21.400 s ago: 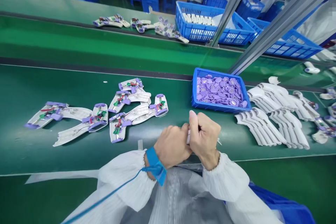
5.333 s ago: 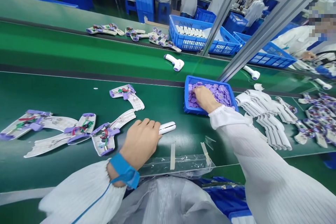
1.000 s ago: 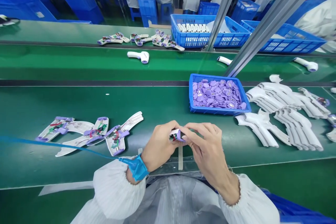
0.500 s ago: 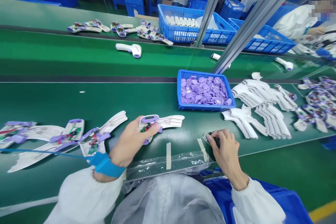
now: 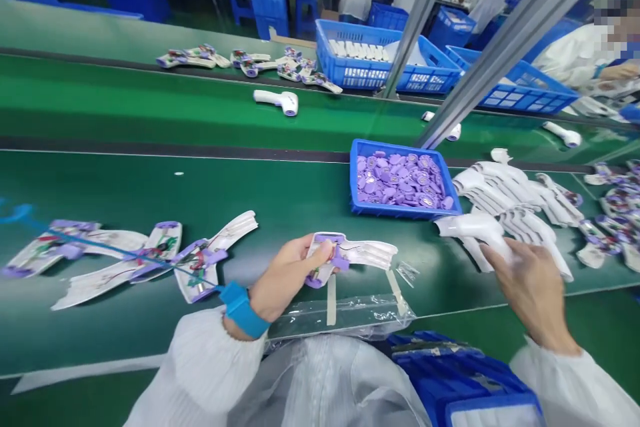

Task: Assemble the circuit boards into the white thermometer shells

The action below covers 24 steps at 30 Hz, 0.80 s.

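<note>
Just below the middle of our view, a wired half-shell (image 5: 370, 253) is held in our left hand (image 5: 283, 275), the thumb lying on its inner side. Toward three o'clock from it, well apart, our right hand (image 5: 537, 290), a little blurred, grips a white cover (image 5: 473, 227) near the stacked white shells (image 5: 500, 180). At one o'clock we see a blue tray (image 5: 405, 211) with purple pieces (image 5: 400, 177); at nine o'clock lie three more open half-shells (image 5: 160, 250).

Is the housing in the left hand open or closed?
Open: in the left hand, the housing shows its inside, with purple parts uncovered.
</note>
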{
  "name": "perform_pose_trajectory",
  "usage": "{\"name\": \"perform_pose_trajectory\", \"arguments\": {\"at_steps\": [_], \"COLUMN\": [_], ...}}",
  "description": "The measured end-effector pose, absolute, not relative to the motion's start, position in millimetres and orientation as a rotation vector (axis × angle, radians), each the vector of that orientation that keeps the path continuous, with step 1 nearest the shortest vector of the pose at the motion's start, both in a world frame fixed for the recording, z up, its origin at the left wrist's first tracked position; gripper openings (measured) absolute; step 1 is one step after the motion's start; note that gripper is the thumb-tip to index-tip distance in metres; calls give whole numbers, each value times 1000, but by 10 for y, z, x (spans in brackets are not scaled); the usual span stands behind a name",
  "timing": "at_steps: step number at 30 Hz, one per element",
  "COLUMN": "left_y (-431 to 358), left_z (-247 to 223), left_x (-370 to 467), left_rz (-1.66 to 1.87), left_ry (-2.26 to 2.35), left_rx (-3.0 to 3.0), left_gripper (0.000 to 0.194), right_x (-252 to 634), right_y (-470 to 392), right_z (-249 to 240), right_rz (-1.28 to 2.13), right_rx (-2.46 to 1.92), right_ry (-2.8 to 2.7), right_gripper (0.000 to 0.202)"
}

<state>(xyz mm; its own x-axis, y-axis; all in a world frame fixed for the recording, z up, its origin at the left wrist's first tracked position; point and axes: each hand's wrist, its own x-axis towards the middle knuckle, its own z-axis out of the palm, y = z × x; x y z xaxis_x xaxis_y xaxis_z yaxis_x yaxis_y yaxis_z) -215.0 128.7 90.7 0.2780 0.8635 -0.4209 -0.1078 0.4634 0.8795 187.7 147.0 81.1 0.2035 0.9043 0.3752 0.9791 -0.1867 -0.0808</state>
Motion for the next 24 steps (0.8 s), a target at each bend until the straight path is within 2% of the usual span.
{"name": "perform_pose_trajectory", "arguments": {"at_steps": [4, 9, 15, 17, 21, 22, 24], "left_y": [1270, 1250, 1226, 1214, 1188, 1185, 1181], "left_z": [865, 858, 824, 840, 896, 901, 896], "left_x": [-2123, -2086, -2140, -2161, -2178, -2175, -2155], "left_rz": [782, 784, 749, 735, 727, 733, 713], "left_ry": [1135, 1133, 1049, 1136, 1098, 1084, 1111], "left_rx": [814, 748, 1002, 1177, 1345, 1344, 1389], "left_gripper": [53, 57, 46, 40, 37, 40, 42], "right_x": [1168, 189, -85, -80, -149, -212, -402], "right_y": [1133, 1050, 1081, 1101, 1170, 1194, 1251], "right_z": [1094, 1168, 994, 977, 1023, 1038, 1048], "right_rz": [-566, -418, -226, 26, 933, 1047, 1028], "right_rx": [-1851, -1420, -1348, -1383, -1370, -1344, -1358], "right_ry": [-2005, -2339, -2469, -2448, -2190, -2089, -1934], "right_gripper": [45, 20, 25, 34, 42, 40, 36]}}
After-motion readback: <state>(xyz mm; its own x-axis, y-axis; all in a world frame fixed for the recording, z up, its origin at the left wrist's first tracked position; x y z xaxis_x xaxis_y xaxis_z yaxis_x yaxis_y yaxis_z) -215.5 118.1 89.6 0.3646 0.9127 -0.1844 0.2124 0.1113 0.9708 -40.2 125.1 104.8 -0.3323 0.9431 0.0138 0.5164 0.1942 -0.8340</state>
